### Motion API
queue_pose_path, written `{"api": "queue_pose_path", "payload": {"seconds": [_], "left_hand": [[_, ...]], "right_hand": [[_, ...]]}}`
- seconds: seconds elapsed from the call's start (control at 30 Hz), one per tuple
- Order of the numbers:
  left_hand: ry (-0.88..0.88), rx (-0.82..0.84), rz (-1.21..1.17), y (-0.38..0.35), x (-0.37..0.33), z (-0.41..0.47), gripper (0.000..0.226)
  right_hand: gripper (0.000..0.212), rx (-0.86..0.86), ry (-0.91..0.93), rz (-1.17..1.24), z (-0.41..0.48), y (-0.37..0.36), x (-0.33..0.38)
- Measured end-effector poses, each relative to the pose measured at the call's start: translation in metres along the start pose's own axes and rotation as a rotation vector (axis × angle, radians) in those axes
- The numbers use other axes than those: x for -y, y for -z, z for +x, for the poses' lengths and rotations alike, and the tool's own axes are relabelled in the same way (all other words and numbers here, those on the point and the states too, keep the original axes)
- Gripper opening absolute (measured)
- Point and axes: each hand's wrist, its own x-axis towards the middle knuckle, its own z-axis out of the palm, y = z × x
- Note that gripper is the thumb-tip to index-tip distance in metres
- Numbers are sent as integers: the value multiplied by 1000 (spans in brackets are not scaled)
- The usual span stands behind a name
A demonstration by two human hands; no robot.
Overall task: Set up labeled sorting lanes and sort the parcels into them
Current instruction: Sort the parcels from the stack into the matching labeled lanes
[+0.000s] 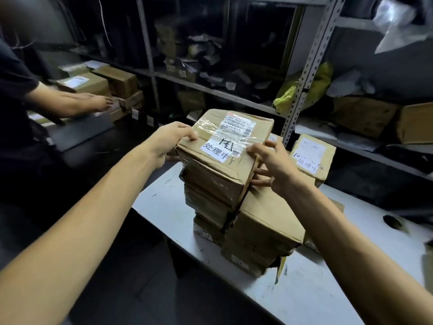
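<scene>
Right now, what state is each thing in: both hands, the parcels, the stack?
top parcel: taped, labelled, tilted on stack.
left hand: holds top parcel's left edge.
right hand: holds its right edge.
stack: uneven, on the table.
rear parcel: labelled, behind the stack.

dim room, glare on tape, blurred and warped edges.

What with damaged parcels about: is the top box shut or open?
Shut: the top box has its flaps flat, and clear tape runs across its top over the labels.
</scene>
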Motion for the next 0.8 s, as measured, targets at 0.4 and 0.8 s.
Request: {"api": "queue_pose_path", "payload": {"seconds": [0.4, 0.8], "left_hand": [[-193, 85, -91, -9, -66, -43, 20], [-102, 377, -83, -173, -78, -102, 22]], "right_hand": [[38, 8, 148, 66, -22, 32, 49], [43, -157, 187, 71, -102, 207, 20]]}}
